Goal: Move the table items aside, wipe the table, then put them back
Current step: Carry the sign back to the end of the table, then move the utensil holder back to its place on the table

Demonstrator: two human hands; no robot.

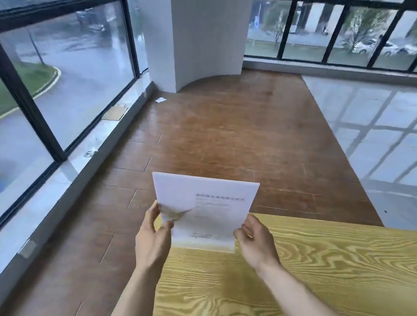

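A white sheet of paper (pixel 204 207) with faint printed text is held up above the far left corner of the light wooden table (pixel 327 275). My left hand (pixel 154 236) pinches the paper's left edge, thumb in front. My right hand (pixel 255 240) grips its lower right corner. The paper tilts upward and away from me, its lower edge just over the table's far edge. No other item shows on the visible part of the table.
Brown wood-look floor (pixel 211 130) lies beyond the table, with glossy grey tile (pixel 385 118) to the right. A white pillar (pixel 199 29) stands ahead. Tall windows line the left and the back right. A cardboard piece (pixel 114 112) rests on the left window sill.
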